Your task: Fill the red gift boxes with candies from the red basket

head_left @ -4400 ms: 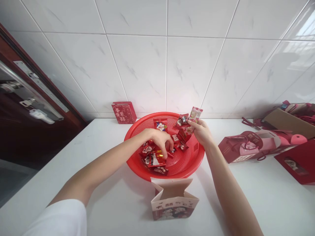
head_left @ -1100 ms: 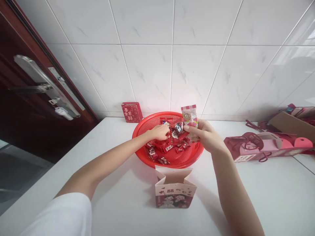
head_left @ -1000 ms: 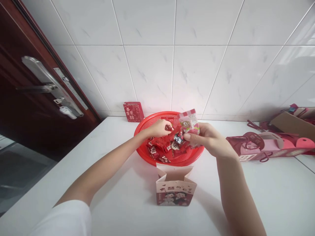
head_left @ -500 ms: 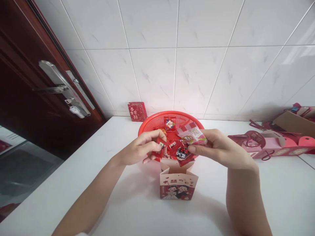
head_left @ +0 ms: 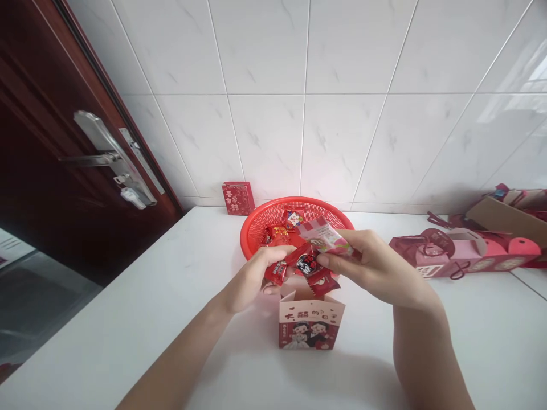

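An open paper box (head_left: 310, 330) with a cartoon couple on its front stands on the white table. Behind it sits a red mesh basket (head_left: 256, 219) with wrapped sweets (head_left: 294, 218) inside. My left hand (head_left: 252, 276) is closed on small red packets (head_left: 276, 272) at the basket's front edge. Fingers of my right hand (head_left: 363, 262) pinch a pink and white packet (head_left: 323, 234) together with red and black packets (head_left: 306, 264), above the box's opening. The packets of both hands meet or overlap in the middle.
A small red box (head_left: 238, 199) leans by the tiled wall, left of the basket. Several pink gift boxes (head_left: 461, 256) lie at the right, beside a brown carton (head_left: 504, 219). A dark red door (head_left: 43, 114) with a metal handle is at the left.
My left hand has moved slightly right and down, against the packets in my right hand. The red and black packets have shifted left, and more of the basket's sweets show.
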The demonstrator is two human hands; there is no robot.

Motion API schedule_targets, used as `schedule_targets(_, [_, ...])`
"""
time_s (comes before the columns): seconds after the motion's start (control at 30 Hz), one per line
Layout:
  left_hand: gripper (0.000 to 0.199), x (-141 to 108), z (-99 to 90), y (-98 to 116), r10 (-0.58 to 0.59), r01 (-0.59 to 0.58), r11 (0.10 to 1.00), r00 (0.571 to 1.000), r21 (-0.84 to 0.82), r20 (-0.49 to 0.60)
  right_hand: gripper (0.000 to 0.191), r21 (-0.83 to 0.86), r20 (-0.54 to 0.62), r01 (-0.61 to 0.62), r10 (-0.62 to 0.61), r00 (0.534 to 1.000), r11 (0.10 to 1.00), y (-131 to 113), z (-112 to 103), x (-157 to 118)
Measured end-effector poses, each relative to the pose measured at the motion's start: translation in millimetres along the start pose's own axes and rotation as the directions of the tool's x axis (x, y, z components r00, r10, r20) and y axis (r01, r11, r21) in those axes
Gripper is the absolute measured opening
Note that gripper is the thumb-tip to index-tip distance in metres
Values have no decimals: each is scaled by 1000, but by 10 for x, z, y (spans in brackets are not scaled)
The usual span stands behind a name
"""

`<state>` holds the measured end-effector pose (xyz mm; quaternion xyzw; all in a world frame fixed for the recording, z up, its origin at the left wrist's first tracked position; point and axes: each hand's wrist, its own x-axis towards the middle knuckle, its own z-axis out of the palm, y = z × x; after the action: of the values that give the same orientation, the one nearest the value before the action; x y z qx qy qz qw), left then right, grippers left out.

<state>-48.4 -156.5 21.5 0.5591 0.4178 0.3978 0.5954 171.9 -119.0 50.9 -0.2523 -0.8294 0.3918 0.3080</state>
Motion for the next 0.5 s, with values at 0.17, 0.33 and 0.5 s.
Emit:
schedule_targets(0.17, [50, -3, 48, -70, 68, -72, 995, 996, 66, 53, 22, 6, -16, 7, -7, 1000, 1000, -1, 90, 5])
schedule_targets(0.33, [51, -49, 39, -109, 109, -111, 985, 994, 135, 21, 21, 51, -46, 6, -3, 999, 999, 38, 228, 37])
schedule_targets(0.5, [48, -111, 26, -89, 159, -147, 963, 987, 224, -37, 19, 62, -63, 24, -20, 998, 998, -9, 305, 72])
